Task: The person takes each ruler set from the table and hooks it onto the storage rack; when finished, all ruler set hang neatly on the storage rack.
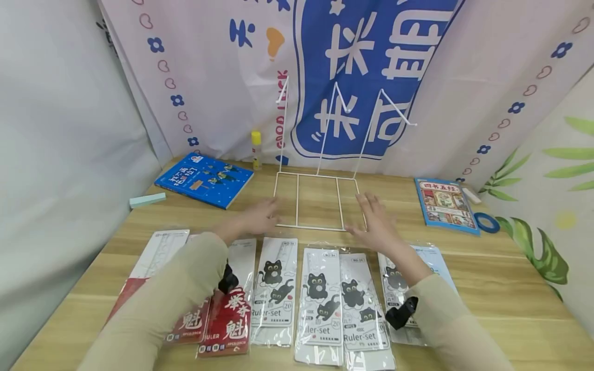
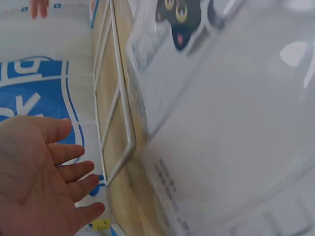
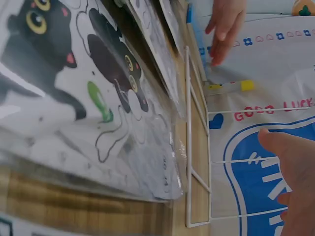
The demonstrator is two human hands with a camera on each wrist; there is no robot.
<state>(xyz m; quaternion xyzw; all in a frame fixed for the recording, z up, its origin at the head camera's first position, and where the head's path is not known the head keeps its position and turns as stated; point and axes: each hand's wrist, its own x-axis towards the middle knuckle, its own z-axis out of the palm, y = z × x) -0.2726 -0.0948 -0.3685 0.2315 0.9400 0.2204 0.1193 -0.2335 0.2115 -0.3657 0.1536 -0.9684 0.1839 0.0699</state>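
A white wire display rack [image 1: 317, 228] stands on the table, its three uprights [image 1: 325, 129] ending in forward-slanting hooks. My left hand [image 1: 261, 216] is beside the rack's left side, fingers extended; in the left wrist view the left hand [image 2: 44, 179] shows its palm and holds nothing. At the right side is my right hand [image 1: 378, 224], fingers spread. Whether either hand touches the wire I cannot tell. Packaged black-cat ruler sets [image 1: 320, 299] lie in front of the rack, with red-and-white ruler packs [image 1: 227, 309] left of them, partly hidden by my left sleeve.
A blue book [image 1: 204, 178], a yellow-capped glue stick [image 1: 256, 149] and a pale blue bar [image 1: 147, 200] are at the back left. Another book [image 1: 446, 205] and a blue tape roll [image 1: 486, 222] lie at the right. A printed cloth [image 1: 223, 93] hangs behind the rack.
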